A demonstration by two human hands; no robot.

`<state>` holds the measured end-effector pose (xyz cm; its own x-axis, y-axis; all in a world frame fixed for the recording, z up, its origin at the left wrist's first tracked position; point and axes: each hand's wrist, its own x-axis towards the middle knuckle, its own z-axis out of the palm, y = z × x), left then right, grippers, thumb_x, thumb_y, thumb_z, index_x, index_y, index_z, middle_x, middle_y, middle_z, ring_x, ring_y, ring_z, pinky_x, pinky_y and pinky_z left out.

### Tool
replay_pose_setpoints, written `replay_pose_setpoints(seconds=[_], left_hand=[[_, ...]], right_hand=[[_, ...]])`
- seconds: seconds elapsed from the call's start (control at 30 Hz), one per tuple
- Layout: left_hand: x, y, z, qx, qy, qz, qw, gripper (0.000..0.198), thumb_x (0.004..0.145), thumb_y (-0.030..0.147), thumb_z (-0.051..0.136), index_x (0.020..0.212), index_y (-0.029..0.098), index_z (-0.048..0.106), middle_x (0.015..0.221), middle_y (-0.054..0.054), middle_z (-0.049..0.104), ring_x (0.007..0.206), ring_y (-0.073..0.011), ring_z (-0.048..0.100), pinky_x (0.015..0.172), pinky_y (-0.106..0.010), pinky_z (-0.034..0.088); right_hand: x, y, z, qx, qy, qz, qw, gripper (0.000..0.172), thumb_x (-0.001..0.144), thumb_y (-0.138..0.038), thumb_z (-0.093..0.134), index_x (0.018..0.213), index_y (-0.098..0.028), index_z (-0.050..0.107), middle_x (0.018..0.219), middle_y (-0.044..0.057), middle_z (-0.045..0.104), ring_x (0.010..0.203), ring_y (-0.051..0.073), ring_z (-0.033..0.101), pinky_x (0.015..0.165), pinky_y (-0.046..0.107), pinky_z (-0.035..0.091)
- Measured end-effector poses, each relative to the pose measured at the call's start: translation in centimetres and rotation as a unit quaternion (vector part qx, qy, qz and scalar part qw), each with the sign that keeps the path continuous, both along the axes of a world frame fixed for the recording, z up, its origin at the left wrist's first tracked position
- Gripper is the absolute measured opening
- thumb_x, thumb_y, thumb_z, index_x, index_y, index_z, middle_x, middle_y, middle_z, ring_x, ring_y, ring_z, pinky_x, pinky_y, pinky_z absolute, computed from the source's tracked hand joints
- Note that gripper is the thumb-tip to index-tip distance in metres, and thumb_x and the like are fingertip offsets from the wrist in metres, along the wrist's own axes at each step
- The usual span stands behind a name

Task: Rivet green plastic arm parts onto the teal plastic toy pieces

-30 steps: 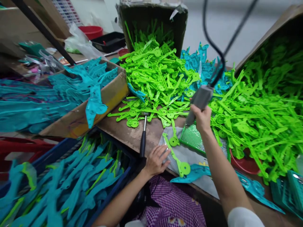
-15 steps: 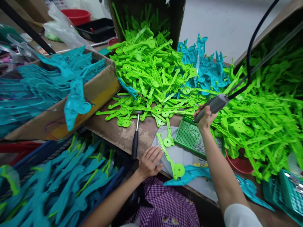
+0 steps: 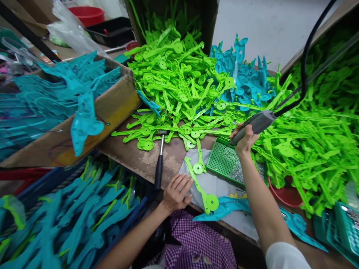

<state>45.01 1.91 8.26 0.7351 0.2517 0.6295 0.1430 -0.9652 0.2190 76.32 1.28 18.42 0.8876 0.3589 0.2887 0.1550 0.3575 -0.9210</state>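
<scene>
My left hand (image 3: 177, 192) rests at the table's front edge with its fingers spread, holding nothing, just left of a green arm-shaped part (image 3: 199, 183). My right hand (image 3: 245, 141) is wrapped round a grey electric screwdriver (image 3: 256, 125) with a black cord, its tip over a green perforated tray (image 3: 223, 158) of small metal screws. A blue part (image 3: 228, 207) lies along the front edge, partly under the green part and hidden further right by my right forearm. The hammer (image 3: 159, 162) lies left of my left hand, its handle towards me.
Piled green parts (image 3: 179, 82) fill the table's back and right. Blue parts fill a cardboard box (image 3: 112, 104) at left and a blue crate (image 3: 131, 220) below. A red bowl (image 3: 287, 194) and teal baskets (image 3: 340, 224) stand at right.
The view has shifted slightly, so the box at left appears further left. Both hands look almost unchanged; the screwdriver's body is slightly further right, still in my right hand.
</scene>
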Motion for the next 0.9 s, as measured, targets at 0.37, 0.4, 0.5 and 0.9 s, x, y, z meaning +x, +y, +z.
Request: replay_pose_setpoints(seconds=[0.37,0.4,0.5,0.9], left_hand=[[0.1,-0.1,0.4,0.008,0.03,0.012,0.999,0.047,0.093,0.036,0.038,0.134,0.017,0.051,0.125,-0.012,0.063,0.122,-0.0248,0.054,0.106,-0.042,0.039],[0.2,-0.1,0.5,0.006,0.037,0.015,0.999,0.047,0.093,0.036,0.038,0.134,0.017,0.051,0.127,-0.012,0.062,0.123,-0.0247,0.053,0.106,-0.041,0.039],[0.2,-0.2,0.8,-0.012,0.057,0.019,0.998,0.048,0.093,0.037,0.041,0.136,0.017,0.05,0.131,-0.012,0.059,0.126,-0.0253,0.051,0.108,-0.041,0.036],[1.1,-0.6,3.1,-0.13,0.143,0.041,0.98,0.039,0.09,0.036,0.05,0.125,0.021,0.057,0.14,-0.009,0.051,0.132,-0.0268,0.043,0.11,-0.049,0.031]], right_hand=[[0.0,-0.2,0.1,0.009,0.0,-0.001,1.0,0.037,0.073,-0.054,0.059,0.079,-0.017,0.061,0.047,-0.006,0.053,0.036,0.012,0.054,0.034,0.022,0.043],[0.1,-0.4,0.3,0.018,-0.006,-0.001,1.0,0.038,0.073,-0.055,0.059,0.078,-0.017,0.06,0.048,-0.006,0.052,0.036,0.012,0.054,0.034,0.023,0.043],[-0.4,-1.0,1.6,0.048,-0.032,-0.005,0.998,0.039,0.075,-0.058,0.057,0.074,-0.019,0.059,0.047,-0.005,0.051,0.035,0.012,0.053,0.034,0.024,0.042],[-13.2,3.0,0.8,-0.037,-0.033,0.17,0.984,0.036,0.073,-0.055,0.057,0.076,-0.019,0.06,0.055,-0.003,0.058,0.043,0.013,0.057,0.042,0.025,0.047]])
